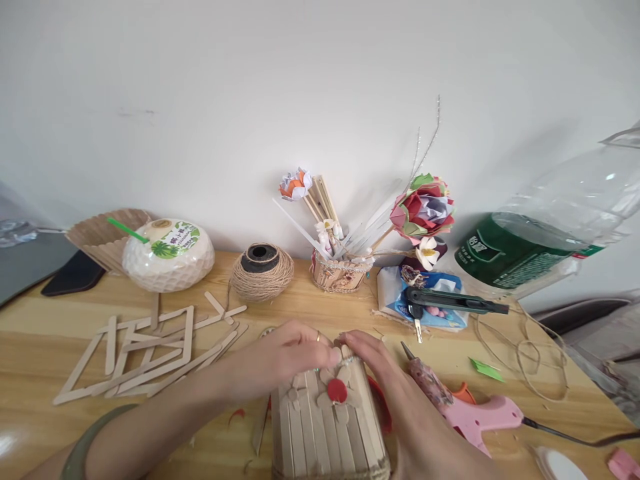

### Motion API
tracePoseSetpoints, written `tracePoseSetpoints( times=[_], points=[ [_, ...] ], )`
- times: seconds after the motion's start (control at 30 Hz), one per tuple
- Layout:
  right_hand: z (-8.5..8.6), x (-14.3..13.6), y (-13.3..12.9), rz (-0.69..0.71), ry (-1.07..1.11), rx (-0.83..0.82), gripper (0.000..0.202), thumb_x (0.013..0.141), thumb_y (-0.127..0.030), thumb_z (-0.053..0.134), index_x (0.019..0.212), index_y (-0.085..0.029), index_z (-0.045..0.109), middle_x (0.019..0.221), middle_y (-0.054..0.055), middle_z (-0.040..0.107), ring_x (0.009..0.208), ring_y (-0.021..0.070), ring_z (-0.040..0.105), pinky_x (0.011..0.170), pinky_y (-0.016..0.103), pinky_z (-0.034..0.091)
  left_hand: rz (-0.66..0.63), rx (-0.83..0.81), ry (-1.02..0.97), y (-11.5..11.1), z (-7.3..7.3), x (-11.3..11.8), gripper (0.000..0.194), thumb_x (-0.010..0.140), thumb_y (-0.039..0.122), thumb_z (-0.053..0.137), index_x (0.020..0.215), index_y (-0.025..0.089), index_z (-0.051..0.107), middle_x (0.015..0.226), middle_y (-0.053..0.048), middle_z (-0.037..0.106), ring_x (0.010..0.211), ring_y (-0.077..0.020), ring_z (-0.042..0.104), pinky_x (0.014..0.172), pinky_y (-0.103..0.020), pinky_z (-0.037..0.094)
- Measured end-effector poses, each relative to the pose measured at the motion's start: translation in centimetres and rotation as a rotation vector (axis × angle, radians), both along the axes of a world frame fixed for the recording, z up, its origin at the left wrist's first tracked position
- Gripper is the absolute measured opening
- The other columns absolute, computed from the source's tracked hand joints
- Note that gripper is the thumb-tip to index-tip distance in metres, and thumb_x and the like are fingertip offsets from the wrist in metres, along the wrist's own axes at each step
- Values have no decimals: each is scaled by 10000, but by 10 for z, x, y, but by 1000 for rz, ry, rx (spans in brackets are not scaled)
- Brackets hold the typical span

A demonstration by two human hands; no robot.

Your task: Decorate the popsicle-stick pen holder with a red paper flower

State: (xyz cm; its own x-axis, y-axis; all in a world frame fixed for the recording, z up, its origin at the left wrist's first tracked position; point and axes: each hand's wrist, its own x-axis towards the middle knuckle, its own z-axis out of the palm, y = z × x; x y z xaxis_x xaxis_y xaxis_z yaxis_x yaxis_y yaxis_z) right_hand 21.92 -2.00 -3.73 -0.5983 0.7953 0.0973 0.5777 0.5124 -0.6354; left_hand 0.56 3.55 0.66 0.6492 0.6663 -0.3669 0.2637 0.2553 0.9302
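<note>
A box made of craft sticks [315,433] stands at the bottom middle, with twine along its lower edge. A wooden flower with a red round centre [337,391] sits on its front, beside a smaller plain wooden one [297,395]. My left hand [295,350] reaches over the top left, its fingers closed at the far rim. From the right, my right hand [380,370] wraps round the box's side, fingertips meeting the left hand's near short stick ends at the rim. What lies under the fingertips is partly hidden.
Loose craft sticks [150,357] lie at left. Behind stand a coconut-shaped drink container [167,267], twine spool [263,273] and flower holder [340,275]. At right are a pink glue gun [485,415], black-handled cutter [450,300], tissue pack [390,293] and tilted large bottle [520,247].
</note>
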Motion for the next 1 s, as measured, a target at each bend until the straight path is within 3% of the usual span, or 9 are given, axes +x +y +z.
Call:
tracePoseSetpoints(
  times=[0.17, 0.4, 0.47, 0.57, 0.7, 1.0],
  points=[
    [1, -1, 1, 3, -10, -22, 1068, 605, -335, 753, 1457, -219, 120, 1461, 208, 272, 1332, 401, 305, 1024, 526, 367, -49, -18, -42, 0, -1, 3, 308, 720, 403, 601, 548, 176, 484, 525, 70, 323, 525, -99, 243, 504, -258, 173],
    [-3, -2, 4, 7, 10, -3, 1100, 589, -335, 769, 1451, -241, 93, 1456, 199, 269, 1334, 397, 303, 1018, 529, 377, -41, -11, -78, -2, 1, 2, 284, 761, 398, 586, 611, 162, 536, 557, 66, 382, 537, -94, 311, 526, -234, 265],
    [-3, -1, 3, 7, 21, -17, 1105, 580, -332, 768, 1450, -241, 93, 1452, 194, 273, 1332, 395, 305, 1024, 529, 369, 25, 52, -77, -1, 6, 0, 261, 803, 396, 540, 689, 162, 570, 630, 41, 480, 601, -113, 412, 600, -243, 342],
    [-2, 0, 1, -6, 19, -34, 1119, 589, -308, 769, 1448, -267, 52, 1473, 178, 244, 1348, 376, 284, 1045, 520, 346, 279, 237, -46, 2, 10, -6, 181, 828, 337, 536, 829, 175, 616, 790, 0, 605, 775, -153, 528, 750, -271, 398],
    [-1, 1, 1, -27, -3, -46, 1176, 567, -308, 795, 1429, -319, -5, 1482, 161, 224, 1351, 380, 277, 1041, 540, 349, 556, 422, -47, 6, 10, -17, 135, 831, 308, 584, 836, 187, 644, 654, 27, 590, 728, -137, 538, 753, -247, 409],
    [-6, 1, 1, -36, 6, -25, 1189, 570, -295, 790, 1413, -386, -44, 1493, 120, 224, 1349, 371, 288, 1022, 574, 359, 594, 415, -339, 3, 8, -16, 367, 942, 354, 420, 607, 206, 407, 452, 82, 352, 479, -100, 398, 624, -246, 438]
  ],
)
